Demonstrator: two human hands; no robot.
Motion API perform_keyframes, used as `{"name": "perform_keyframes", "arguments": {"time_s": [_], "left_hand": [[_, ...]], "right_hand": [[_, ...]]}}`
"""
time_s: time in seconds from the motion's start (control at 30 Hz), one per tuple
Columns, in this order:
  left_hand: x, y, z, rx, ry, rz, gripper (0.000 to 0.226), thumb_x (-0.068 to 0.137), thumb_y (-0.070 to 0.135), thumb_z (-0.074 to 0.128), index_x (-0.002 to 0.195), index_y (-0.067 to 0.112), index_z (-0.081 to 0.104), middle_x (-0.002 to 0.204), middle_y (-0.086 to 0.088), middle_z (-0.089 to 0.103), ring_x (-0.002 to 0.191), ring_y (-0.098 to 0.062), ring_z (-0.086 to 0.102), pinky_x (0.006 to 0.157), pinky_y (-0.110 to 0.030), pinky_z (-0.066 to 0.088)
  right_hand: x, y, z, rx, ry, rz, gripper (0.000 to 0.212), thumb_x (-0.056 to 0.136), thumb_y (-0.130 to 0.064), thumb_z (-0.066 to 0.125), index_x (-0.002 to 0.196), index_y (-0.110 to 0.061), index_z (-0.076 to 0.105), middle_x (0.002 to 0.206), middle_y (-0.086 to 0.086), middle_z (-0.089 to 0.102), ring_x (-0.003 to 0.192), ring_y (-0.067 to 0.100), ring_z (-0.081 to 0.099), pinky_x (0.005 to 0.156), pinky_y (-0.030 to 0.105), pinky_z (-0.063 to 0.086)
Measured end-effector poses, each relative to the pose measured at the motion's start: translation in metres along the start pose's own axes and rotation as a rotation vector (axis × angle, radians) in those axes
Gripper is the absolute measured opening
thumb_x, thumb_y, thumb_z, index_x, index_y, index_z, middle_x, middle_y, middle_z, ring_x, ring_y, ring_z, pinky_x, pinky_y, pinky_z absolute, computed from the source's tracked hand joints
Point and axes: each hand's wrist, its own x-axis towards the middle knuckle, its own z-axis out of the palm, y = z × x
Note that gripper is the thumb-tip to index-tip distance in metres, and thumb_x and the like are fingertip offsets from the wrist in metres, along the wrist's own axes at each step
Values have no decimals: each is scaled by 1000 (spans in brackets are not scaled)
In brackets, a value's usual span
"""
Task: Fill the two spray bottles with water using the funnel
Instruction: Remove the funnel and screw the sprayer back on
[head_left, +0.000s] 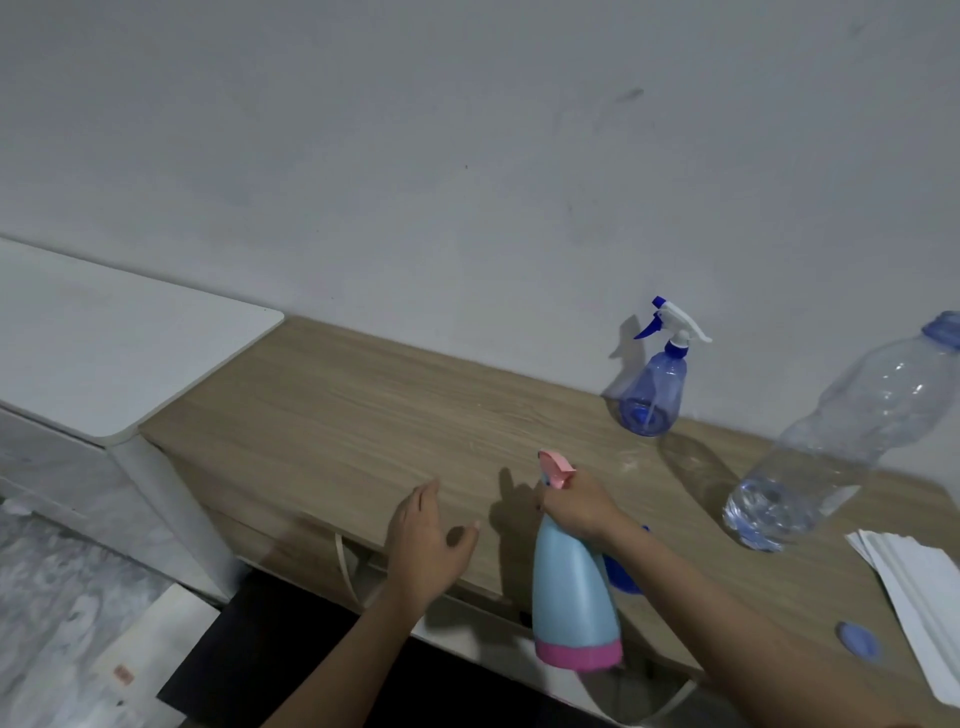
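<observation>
My right hand (576, 506) grips the neck of a light blue spray bottle (571, 587) with a pink base and pink trigger head, held above the table's front edge. My left hand (428, 540) hovers open just left of it, fingers spread, holding nothing. A blue object (621, 574), possibly the funnel, shows partly behind the held bottle. A second spray bottle (654, 387), clear blue with a white and blue trigger, stands by the wall. A large clear water bottle (831, 441) stands uncapped at the right, with a little water at its bottom. Its blue cap (857, 642) lies on the table.
The wooden table (363, 415) runs along a grey wall. A white cabinet top (104, 353) adjoins it on the left. White paper sheets (914, 597) lie at the table's right edge. A marbled floor and dark gap lie below the front edge.
</observation>
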Motion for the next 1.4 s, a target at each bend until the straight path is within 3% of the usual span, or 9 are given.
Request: {"name": "perform_keyframes", "arguments": {"time_s": [0.13, 0.3, 0.37, 0.43, 0.53, 0.67, 0.87, 1.17, 1.4], "left_hand": [[-1, 36, -6, -234, -95, 38, 77, 74, 54, 69, 137, 19, 42, 137, 1, 48, 128, -14, 44, 101, -22, 35], [4, 77, -18, -280, -301, 148, 82, 65, 63, 70, 135, 32, 41, 129, 14, 51, 107, 5, 52, 80, -10, 44], [9, 92, -16, -428, -378, 161, 69, 71, 43, 78, 129, 28, 44, 120, 16, 54, 97, 9, 54, 68, -3, 45], [16, 101, -9, -550, -370, 161, 68, 69, 35, 81, 126, 30, 45, 118, 13, 57, 104, 1, 58, 75, -12, 52], [30, 105, 3, -590, -287, 148, 74, 62, 41, 84, 124, 31, 46, 118, 12, 58, 107, -2, 58, 83, -25, 55], [54, 115, 15, -549, -184, 78, 74, 55, 38, 86, 116, 32, 46, 112, 14, 58, 102, -3, 57, 77, -21, 53], [112, 133, 26, -333, -184, 82, 69, 70, 32, 80, 127, 22, 43, 114, 8, 56, 98, -9, 55, 53, -7, 36], [208, 148, 70, -115, -180, 198, 48, 85, 25, 65, 128, 18, 44, 125, -2, 58, 110, -23, 58, 78, -27, 44], [237, 149, 102, -122, -144, 227, 55, 77, 32, 72, 125, 20, 47, 119, -3, 61, 106, -23, 60, 85, -42, 54]], "right_hand": [[12, -23, -18, 43, 119, -107, 11, 83, -20, 60, 85, -9, 59, 70, 4, 57, 63, 17, 52, 62, 31, 43], [29, -55, -41, 134, 290, -248, 32, 81, -26, 60, 102, -3, 53, 88, 17, 64, 81, 36, 66, 78, 52, 54], [35, -64, -49, 137, 342, -314, 31, 87, -27, 61, 106, -4, 52, 87, 10, 61, 83, 26, 64, 79, 42, 52], [39, -71, -54, 174, 376, -403, 28, 89, -27, 61, 110, -11, 50, 81, -4, 56, 77, 9, 60, 74, 27, 48], [47, -75, -55, 346, 436, -521, 33, 87, -31, 66, 112, -23, 47, 86, -3, 63, 74, 12, 65, 66, 31, 57], [61, -78, -58, 313, 728, -749, 13, 85, -27, 72, 90, -20, 61, 82, -8, 65, 72, 12, 63, 57, 30, 53], [106, -78, -84, 255, 611, -579, 24, 80, -43, 74, 85, -21, 71, 63, -4, 70, 66, 12, 67, 65, 40, 55], [183, -52, -109, -19, 485, -494, 13, 78, -16, 76, 88, -18, 68, 81, -4, 72, 72, 14, 68, 70, 44, 58], [213, -40, -121, -76, 503, -465, 10, 85, -15, 69, 92, -15, 62, 85, -1, 69, 68, 10, 61, 62, 27, 51]]}}
